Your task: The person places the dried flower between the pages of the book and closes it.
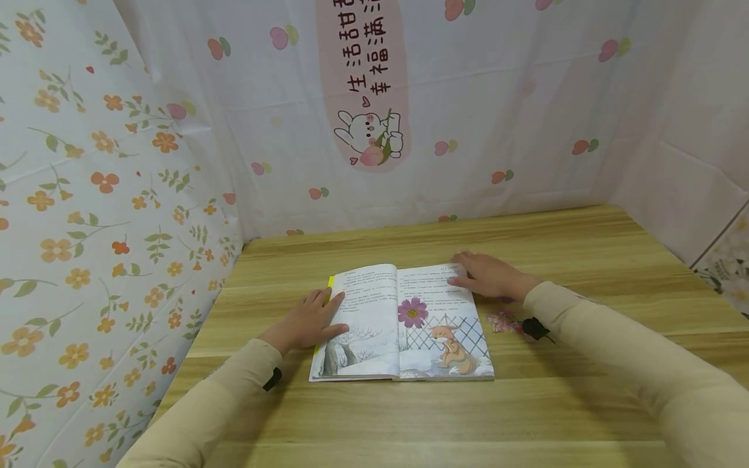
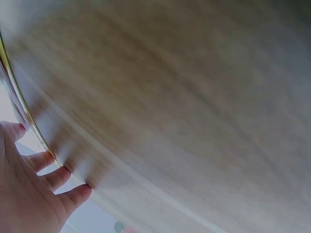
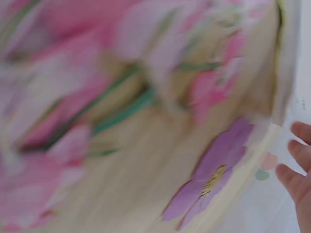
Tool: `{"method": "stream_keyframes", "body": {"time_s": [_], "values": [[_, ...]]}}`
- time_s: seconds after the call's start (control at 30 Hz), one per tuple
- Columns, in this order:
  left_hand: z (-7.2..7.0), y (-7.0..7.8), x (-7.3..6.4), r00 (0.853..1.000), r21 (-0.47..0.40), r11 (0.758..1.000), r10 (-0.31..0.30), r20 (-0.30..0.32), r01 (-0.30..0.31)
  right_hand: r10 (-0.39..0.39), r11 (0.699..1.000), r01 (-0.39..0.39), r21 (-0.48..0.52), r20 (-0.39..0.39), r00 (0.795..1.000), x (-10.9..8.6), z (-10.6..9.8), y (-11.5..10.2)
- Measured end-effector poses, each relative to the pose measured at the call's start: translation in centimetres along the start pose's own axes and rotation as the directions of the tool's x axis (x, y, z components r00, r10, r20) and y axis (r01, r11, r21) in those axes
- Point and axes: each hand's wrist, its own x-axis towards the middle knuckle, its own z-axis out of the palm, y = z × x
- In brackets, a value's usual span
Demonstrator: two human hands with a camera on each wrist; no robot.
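Patterned cloth (image 1: 491,84) is hanging beyond the wooden table (image 1: 445,422). I am viewing an open book (image 1: 365,348) lying mid-table, with a purple flower (image 1: 413,313) sitting on its right page (image 1: 427,289), beside the gutter. Left hand (image 1: 307,318) is resting at the book's left edge, fingers spread; right hand (image 1: 491,276) is lying over the far right corner, fingers apart, pressure unreadable. Pink blossoms (image 1: 503,323) are lying just right of the book. Judgement: I am steadying the pages, so light, even pressure is serving best; keeping fingertips clear of the petals and the right page level should be preventing slips.
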Motion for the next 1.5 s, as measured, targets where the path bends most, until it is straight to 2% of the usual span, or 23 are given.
{"method": "stream_keyframes", "body": {"time_s": [0.1,0.2,0.27,0.37,0.43,0.7,0.87,1.1,1.13,1.2,1.27,1.37,1.5], "values": [[0.0,0.1,0.0,1.0,0.0,1.0,0.001,-0.005,-0.001,0.032,0.99,-0.028,0.135,-0.025,0.999,0.0,-0.2,-0.3],[0.0,0.1,0.0,1.0,0.006,1.0,0.004,-0.005,-0.004,0.094,0.954,-0.086,0.286,-0.015,0.995,0.0,-0.6,-0.7],[0.0,0.1,0.0,1.0,0.008,1.0,0.005,-0.004,-0.005,0.14,0.893,-0.133,0.43,0.015,0.99,0.0,-0.9,-1.0],[-0.1,0.2,0.0,1.0,0.01,1.0,0.003,0.0,-0.003,0.157,0.774,-0.159,0.613,0.057,0.986,-0.1,-1.3,-1.6],[-0.1,0.2,0.0,1.0,0.008,1.0,0.002,-0.003,-0.002,0.159,0.694,-0.168,0.701,0.078,0.984,-0.1,-1.6,-2.0],[-0.1,0.0,0.2,1.0,0.017,1.0,0.005,-0.008,-0.005,0.176,0.513,-0.196,0.836,0.121,0.977,0.1,-2.8,-3.2],[-0.1,-0.1,0.2,1.0,0.008,1.0,0.003,0.002,-0.003,0.156,0.432,-0.172,0.886,0.114,0.981,0.2,-3.1,-4.1],[0.0,-0.2,0.3,1.0,0.014,1.0,0.007,-0.005,-0.007,0.154,0.243,-0.177,0.954,0.142,0.978,0.4,-2.6,-6.0],[0.0,-0.2,0.3,1.0,0.018,1.0,0.008,-0.004,-0.008,0.155,0.224,-0.181,0.958,0.149,0.977,0.4,-2.5,-6.3],[0.0,-0.1,0.2,1.0,0.022,1.0,0.009,-0.002,-0.009,0.158,0.202,-0.194,0.96,0.164,0.974,0.5,-2.1,-7.1],[-0.1,-0.1,0.2,1.0,0.02,1.0,0.008,0.005,-0.008,0.156,0.205,-0.203,0.957,0.172,0.973,0.5,-1.7,-7.8],[-0.2,0.0,0.1,1.0,0.005,1.0,0.002,0.014,-0.002,0.15,0.236,-0.211,0.949,0.179,0.972,0.4,-1.0,-8.8],[-0.2,0.0,0.1,1.0,0.007,1.0,-0.006,0.017,0.006,0.105,0.31,-0.183,0.933,0.158,0.982,0.3,0.3,-9.9]]}}
